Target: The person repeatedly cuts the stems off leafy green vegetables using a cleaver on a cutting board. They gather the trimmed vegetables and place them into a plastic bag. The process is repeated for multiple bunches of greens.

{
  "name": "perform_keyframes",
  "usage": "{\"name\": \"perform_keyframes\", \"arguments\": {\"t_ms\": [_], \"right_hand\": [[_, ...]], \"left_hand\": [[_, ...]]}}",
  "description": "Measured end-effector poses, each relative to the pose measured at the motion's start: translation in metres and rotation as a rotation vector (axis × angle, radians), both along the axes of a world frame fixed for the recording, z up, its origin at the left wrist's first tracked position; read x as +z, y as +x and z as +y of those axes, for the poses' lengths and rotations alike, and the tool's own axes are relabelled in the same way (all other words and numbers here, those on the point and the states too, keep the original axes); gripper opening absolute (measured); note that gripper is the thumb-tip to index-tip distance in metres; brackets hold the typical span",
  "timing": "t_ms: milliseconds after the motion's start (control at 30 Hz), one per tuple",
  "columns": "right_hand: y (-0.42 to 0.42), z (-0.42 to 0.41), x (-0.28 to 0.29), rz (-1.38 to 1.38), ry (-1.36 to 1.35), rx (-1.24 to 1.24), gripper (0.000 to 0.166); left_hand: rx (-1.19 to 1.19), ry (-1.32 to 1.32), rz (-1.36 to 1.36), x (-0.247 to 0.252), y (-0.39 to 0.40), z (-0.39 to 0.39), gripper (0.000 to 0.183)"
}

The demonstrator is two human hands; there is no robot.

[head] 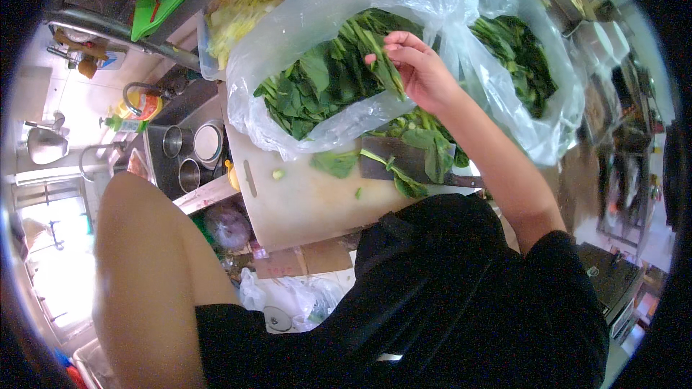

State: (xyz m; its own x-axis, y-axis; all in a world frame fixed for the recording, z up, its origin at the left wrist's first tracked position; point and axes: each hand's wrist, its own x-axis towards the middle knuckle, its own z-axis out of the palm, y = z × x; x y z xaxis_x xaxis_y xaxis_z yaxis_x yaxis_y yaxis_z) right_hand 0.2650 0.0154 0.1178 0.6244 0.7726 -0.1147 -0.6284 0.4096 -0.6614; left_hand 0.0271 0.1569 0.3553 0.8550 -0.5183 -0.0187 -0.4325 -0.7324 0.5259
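My right hand point(416, 67) pinches a few stalks of leafy greens point(387, 73) over an open clear plastic bag point(319, 8). Leafy greens point(324, 84) fill this bag, and a second plastic bag point(476, 86) on the right holds more greens point(519, 59). Below the bags lies a white cutting board point(308, 205). A cleaver point(373, 170) rests on it, partly covered by a leafy stem point(403, 181) and loose leaves point(432, 154). A cut leaf point(336, 163) and small green pieces lie beside the blade. My left hand is out of view; only the bare left arm shows.
Left of the board is a sink point(157, 135) with metal bowls point(189, 174) and a faucet point(89, 146). A plastic tub of pale yellow vegetables point(232, 27) stands behind it to the left. Under the board are plastic bags point(303, 297) and a cardboard piece point(303, 259).
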Motion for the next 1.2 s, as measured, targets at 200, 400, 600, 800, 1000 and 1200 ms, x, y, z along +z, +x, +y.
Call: {"name": "perform_keyframes", "arguments": {"t_ms": [200, 400, 600, 800, 1000, 1200], "right_hand": [[-0.012, -0.064, 0.012, -0.832, -0.393, 0.250, 0.008], [-0.028, -0.083, 0.007, -1.943, -0.922, 0.309, 0.007], [-0.033, -0.026, 0.007, -1.824, -0.489, -0.003, 0.017], [-0.016, 0.086, -0.016, -1.863, -0.751, -0.065, 0.027], [-0.022, 0.150, -0.033, -2.029, -0.637, 0.517, 0.030], [0.002, 0.135, -0.014, -1.839, -0.876, 0.432, 0.027]], "left_hand": [[0.041, 0.047, 0.005, -0.001, 0.002, 0.001, 0.022], [0.162, 0.112, 0.002, -0.007, 0.002, 0.016, 0.021], [0.439, 0.228, -0.009, -0.028, -0.002, 0.071, 0.021], [0.766, 0.340, -0.017, -0.058, -0.024, 0.145, 0.020], [0.951, 0.373, -0.023, -0.083, -0.043, 0.187, 0.020], [1.018, 0.375, -0.030, -0.098, -0.054, 0.200, 0.019]]}}
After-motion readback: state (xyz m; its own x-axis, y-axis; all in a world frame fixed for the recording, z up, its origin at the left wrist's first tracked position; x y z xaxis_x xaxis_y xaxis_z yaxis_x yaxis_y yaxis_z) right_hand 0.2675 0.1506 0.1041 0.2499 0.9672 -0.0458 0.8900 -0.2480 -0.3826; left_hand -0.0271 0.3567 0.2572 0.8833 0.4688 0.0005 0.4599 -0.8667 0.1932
